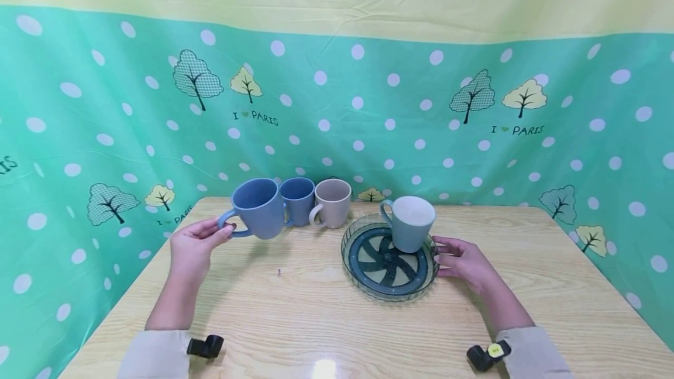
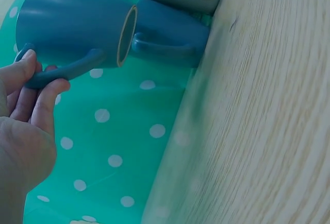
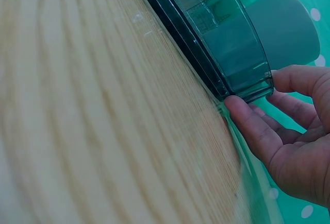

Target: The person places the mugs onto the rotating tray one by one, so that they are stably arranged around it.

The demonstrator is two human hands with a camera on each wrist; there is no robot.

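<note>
My left hand (image 1: 192,250) grips the handle of a blue mug (image 1: 260,209), held up off the table with its mouth upward. In the left wrist view, thumb and fingers are wrapped about that handle. My right hand (image 1: 463,263) holds the right edge of a round, clear green tray (image 1: 391,294), its fingertips spread between rim and base in the right wrist view. Standing in the tray at the back right is a pale green-grey mug (image 1: 412,227), handle to the left. A smaller blue mug (image 1: 300,206) and a beige mug (image 1: 335,206) stand together behind.
The wooden table (image 1: 295,320) reaches back to a green polka-dot curtain (image 1: 358,121). A tiny dark mark (image 1: 279,272) shows on the tabletop between the left hand and the tray.
</note>
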